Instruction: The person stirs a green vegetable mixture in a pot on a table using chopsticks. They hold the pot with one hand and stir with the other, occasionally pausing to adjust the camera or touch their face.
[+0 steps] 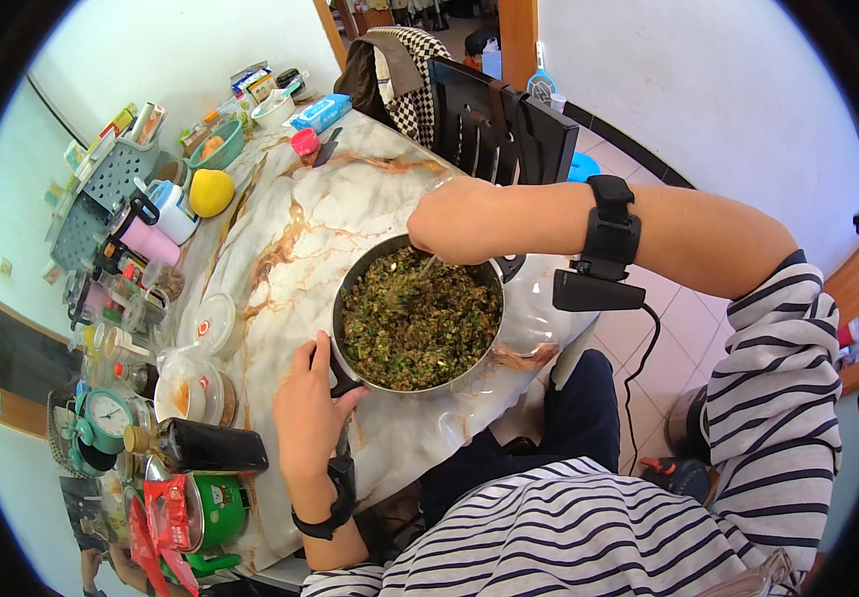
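Note:
A round metal pot (504, 313) stands on the table before me, filled with a chopped mixture (422, 336) of green and brown bits that looks like filling. My left hand (311, 422) grips the pot's dark side handle (341, 377) between thumb and fingers. Over the far rim, my right hand (448, 220) is closed around a thin utensil (429, 265), whose lower end goes down into the mixture. Its handle is hidden in the fist and its tip is blurred, so its exact kind is unclear. A second dark handle (511, 267) sticks out at the pot's far right.
The marble-patterned table (302, 276) carries a dark bottle (209, 446), a green pot (220, 511), lidded containers (213, 324), a yellow fruit (211, 192) and a pink cup (305, 142) along its left and far sides. A black chair (496, 127) stands at the far edge. A cable (657, 336) hangs from my right wrist device.

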`<state>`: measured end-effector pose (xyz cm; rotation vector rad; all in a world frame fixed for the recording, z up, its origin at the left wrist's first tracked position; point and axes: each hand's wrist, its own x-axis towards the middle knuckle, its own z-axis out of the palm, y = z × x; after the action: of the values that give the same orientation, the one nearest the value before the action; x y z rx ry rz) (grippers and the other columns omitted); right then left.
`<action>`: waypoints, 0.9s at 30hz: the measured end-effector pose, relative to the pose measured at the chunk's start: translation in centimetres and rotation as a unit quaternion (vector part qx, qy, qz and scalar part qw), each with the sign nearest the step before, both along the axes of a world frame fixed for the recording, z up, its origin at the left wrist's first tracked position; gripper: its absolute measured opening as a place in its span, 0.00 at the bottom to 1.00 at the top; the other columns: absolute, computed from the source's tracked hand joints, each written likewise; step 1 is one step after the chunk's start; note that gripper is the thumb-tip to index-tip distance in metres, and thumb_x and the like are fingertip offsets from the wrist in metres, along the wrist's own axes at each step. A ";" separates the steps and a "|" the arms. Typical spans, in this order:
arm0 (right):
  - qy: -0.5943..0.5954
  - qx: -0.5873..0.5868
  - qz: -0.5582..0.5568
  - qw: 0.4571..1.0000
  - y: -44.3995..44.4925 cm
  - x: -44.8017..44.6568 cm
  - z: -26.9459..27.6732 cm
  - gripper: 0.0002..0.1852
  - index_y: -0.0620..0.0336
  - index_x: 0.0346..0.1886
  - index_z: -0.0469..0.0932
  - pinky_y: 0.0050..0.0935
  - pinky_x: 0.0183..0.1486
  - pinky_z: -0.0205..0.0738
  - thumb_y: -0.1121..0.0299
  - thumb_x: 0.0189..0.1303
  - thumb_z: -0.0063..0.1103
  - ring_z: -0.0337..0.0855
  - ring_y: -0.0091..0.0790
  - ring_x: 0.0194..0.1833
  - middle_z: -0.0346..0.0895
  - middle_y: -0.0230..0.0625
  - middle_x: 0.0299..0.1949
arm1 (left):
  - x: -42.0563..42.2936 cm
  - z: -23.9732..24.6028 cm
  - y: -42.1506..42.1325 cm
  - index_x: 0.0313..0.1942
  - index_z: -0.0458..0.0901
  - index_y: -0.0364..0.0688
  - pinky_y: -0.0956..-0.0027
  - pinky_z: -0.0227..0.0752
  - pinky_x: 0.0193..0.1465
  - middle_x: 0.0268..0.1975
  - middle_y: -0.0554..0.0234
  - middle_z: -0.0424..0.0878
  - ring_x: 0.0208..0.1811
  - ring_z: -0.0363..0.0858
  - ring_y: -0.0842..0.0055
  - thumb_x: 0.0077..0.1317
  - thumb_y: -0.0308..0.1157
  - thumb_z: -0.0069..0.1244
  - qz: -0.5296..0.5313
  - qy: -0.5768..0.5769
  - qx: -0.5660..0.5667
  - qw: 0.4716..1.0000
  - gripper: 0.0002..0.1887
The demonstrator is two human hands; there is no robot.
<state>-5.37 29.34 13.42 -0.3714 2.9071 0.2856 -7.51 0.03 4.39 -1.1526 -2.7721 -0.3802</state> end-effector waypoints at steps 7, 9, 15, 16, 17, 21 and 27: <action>0.038 0.030 -0.002 0.999 1.9 3.1 4.1 0.03 0.59 0.28 0.82 0.44 0.34 0.78 0.73 0.48 0.64 0.86 0.53 0.32 0.81 0.47 0.25 | -0.1 -0.4 -0.1 0.68 0.70 0.37 0.58 0.77 0.47 0.60 0.56 0.78 0.48 0.83 0.54 0.47 0.39 0.73 0.003 0.011 0.017 1.000 0.47; 0.064 0.112 0.039 0.991 1.6 3.8 5.0 0.03 0.58 0.27 0.84 0.43 0.33 0.80 0.71 0.48 0.66 0.88 0.49 0.32 0.84 0.44 0.26 | -0.1 -0.4 -0.1 0.68 0.70 0.37 0.58 0.77 0.47 0.60 0.56 0.78 0.48 0.83 0.54 0.47 0.39 0.72 0.004 0.008 0.020 1.000 0.47; -0.031 0.196 0.177 0.964 -1.6 5.9 3.4 0.05 0.56 0.30 0.87 0.40 0.34 0.83 0.69 0.54 0.64 0.90 0.42 0.36 0.88 0.38 0.33 | -0.1 -0.3 -0.1 0.68 0.70 0.37 0.58 0.77 0.47 0.59 0.55 0.78 0.49 0.83 0.54 0.47 0.39 0.72 0.000 0.012 0.026 1.000 0.47; -0.028 0.173 0.191 0.966 -1.9 6.1 3.2 0.05 0.56 0.30 0.87 0.40 0.35 0.84 0.70 0.54 0.64 0.90 0.42 0.36 0.88 0.38 0.32 | -0.1 -0.3 -0.1 0.68 0.70 0.37 0.57 0.77 0.47 0.59 0.55 0.78 0.49 0.83 0.54 0.47 0.39 0.72 0.000 0.014 0.024 1.000 0.47; -0.036 0.156 0.205 0.966 -2.1 6.4 3.1 0.04 0.57 0.29 0.87 0.40 0.36 0.84 0.70 0.53 0.64 0.90 0.43 0.36 0.88 0.39 0.32 | 0.0 -0.3 -0.1 0.68 0.70 0.37 0.57 0.77 0.47 0.59 0.55 0.78 0.49 0.83 0.54 0.47 0.39 0.72 0.001 0.010 0.028 1.000 0.47; -0.011 0.071 0.225 0.972 -2.4 6.4 3.0 0.02 0.59 0.23 0.84 0.39 0.32 0.83 0.72 0.47 0.64 0.89 0.46 0.31 0.85 0.42 0.25 | 0.0 -0.2 0.0 0.68 0.70 0.37 0.57 0.78 0.48 0.60 0.55 0.78 0.49 0.83 0.54 0.47 0.39 0.72 0.006 0.011 0.020 1.000 0.46; -0.027 0.018 0.169 0.985 -2.8 5.0 0.0 0.04 0.60 0.29 0.83 0.41 0.33 0.83 0.72 0.50 0.64 0.89 0.47 0.33 0.85 0.42 0.27 | 0.0 -0.4 0.0 0.68 0.69 0.37 0.57 0.77 0.47 0.60 0.54 0.78 0.49 0.83 0.53 0.47 0.37 0.72 0.006 -0.007 0.026 1.000 0.47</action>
<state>-0.36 26.50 13.41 -0.8534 2.7707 0.3697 -7.49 0.00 4.03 -1.1260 -2.7610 -0.4589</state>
